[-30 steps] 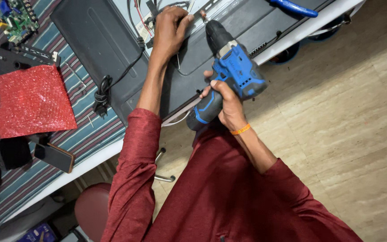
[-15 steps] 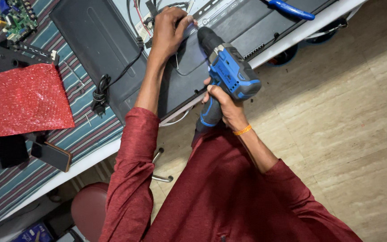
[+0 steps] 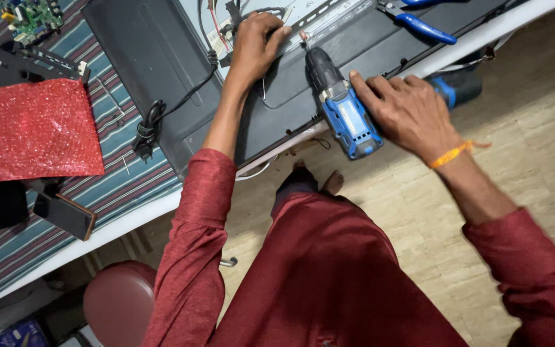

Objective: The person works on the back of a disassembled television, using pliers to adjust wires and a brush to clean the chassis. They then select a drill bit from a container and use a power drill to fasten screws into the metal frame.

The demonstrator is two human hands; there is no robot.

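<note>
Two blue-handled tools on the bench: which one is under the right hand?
The cordless drill, lying on the dark panel with the right hand over its grip. The blue-handled pliers lie untouched farther back.

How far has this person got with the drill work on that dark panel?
Done: the back cover lies off to one side, wiring exposed. In hand: the right hand grips the blue cordless drill, tip on the metal bracket; the left hand steadies the panel. Left: cannot tell how many screws remain.
</note>
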